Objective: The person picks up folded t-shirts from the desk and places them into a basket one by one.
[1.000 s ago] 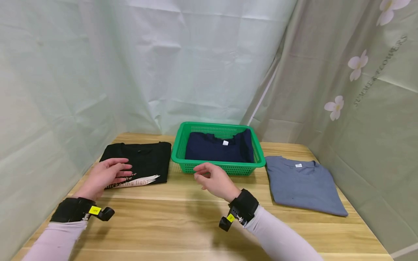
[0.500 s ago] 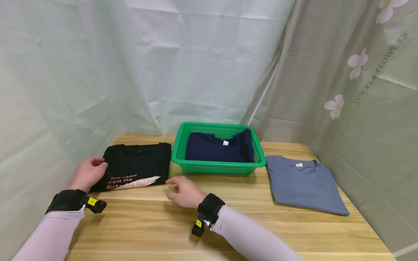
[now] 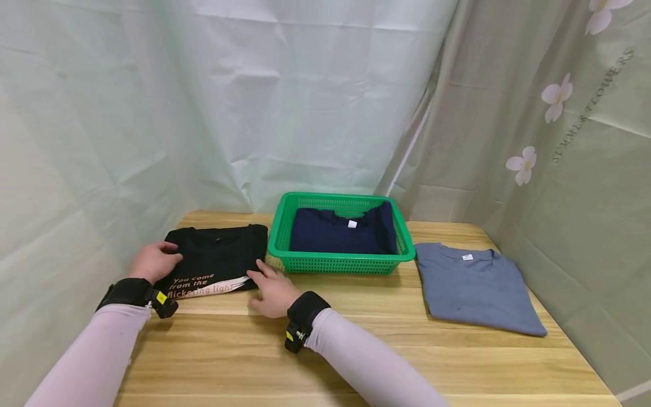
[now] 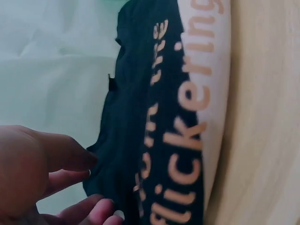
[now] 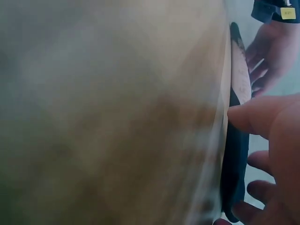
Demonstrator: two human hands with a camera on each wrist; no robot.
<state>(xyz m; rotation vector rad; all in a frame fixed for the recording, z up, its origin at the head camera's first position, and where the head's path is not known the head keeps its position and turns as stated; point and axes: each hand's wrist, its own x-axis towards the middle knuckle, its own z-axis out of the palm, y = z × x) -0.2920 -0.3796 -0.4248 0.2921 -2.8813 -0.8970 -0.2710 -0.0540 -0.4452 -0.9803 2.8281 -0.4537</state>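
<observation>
Loosely parted, the left grip [image 3: 153, 264] and right grip [image 3: 275, 293] flank a folded black cloth T-shirt [image 3: 218, 257], seemingly aligning before pinching its edges.

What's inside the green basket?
A folded navy shirt with a white tag. Anything beneath the shirt in the basket is covered and can't be seen.

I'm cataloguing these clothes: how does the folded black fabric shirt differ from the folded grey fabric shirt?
The folded black fabric shirt carries pinkish lettering, while the folded grey fabric shirt shows none. The grey shirt has a white neck label; the black shirt shows no white one. Both lie on the light wooden table.
</observation>
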